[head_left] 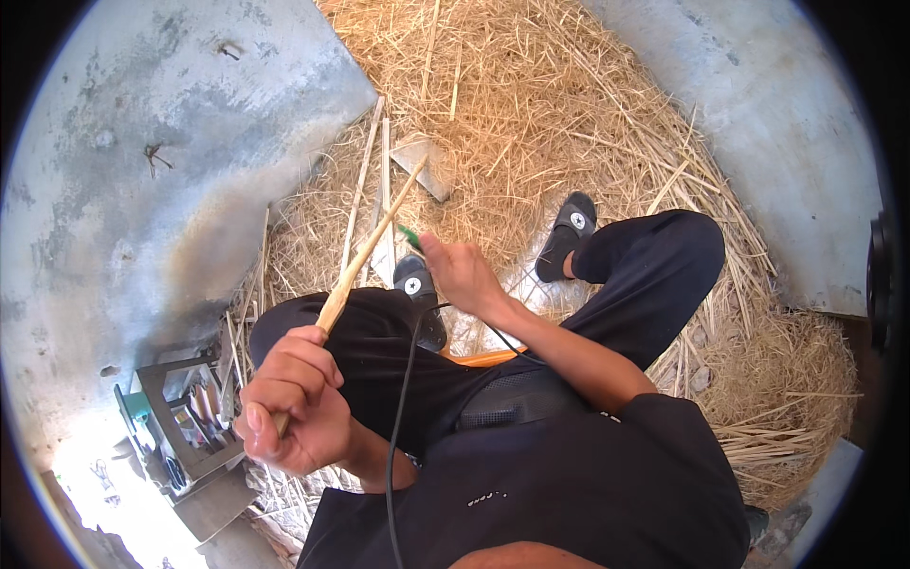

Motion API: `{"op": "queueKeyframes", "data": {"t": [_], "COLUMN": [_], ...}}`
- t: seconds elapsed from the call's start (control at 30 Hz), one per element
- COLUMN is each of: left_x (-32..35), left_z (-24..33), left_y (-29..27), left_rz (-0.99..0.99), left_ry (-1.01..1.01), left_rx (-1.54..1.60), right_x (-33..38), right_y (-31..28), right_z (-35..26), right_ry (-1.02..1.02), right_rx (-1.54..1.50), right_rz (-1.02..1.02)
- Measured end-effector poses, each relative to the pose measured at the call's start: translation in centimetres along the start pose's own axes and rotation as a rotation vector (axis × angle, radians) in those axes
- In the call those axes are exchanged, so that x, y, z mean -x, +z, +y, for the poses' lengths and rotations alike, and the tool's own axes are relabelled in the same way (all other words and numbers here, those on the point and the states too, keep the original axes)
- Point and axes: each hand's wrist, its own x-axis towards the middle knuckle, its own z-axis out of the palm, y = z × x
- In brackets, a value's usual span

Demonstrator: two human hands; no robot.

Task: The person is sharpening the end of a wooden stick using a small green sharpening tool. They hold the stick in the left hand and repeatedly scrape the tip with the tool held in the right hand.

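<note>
My left hand (301,398) is closed around the lower part of a pale bamboo or wooden stick (353,270). The stick slants up and to the right, thick near my fist and thinner toward its far end; its butt end shows below the fingers. My right hand (463,277) is closed, just right of the stick, with the thumb pointing toward it. A small green piece (409,237) pokes out past the thumb, close to the stick. Most of the green thing is hidden by the hand, so its kind does not show.
Straw-like shavings (531,104) cover the floor, with long split strips (364,180) and a flat grey board (424,166). Grey walls (227,133) stand on both sides. A small shelf (180,408) holds odds and ends at lower left. A black cable (403,408) crosses my lap.
</note>
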Motion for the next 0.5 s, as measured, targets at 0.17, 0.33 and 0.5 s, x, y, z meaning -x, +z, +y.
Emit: {"op": "queueKeyframes", "data": {"t": [0.17, 0.33, 0.5], "left_x": [0.6, -0.9, -0.4], "left_z": [-0.8, -1.7, -4.9], "left_y": [0.1, -0.1, 0.4], "left_rz": [0.053, 0.192, 0.028], "left_ry": [0.067, 0.115, 0.012], "left_rx": [0.139, 0.295, 0.211], "right_x": [-1.3, -2.0, -1.7], "right_y": [0.6, 1.0, 0.2], "right_z": [1.5, 2.4, 2.1], "right_ry": [-0.199, -0.012, -0.051], "right_rx": [0.161, 0.260, 0.058], "right_rz": [0.027, -0.021, -0.091]}}
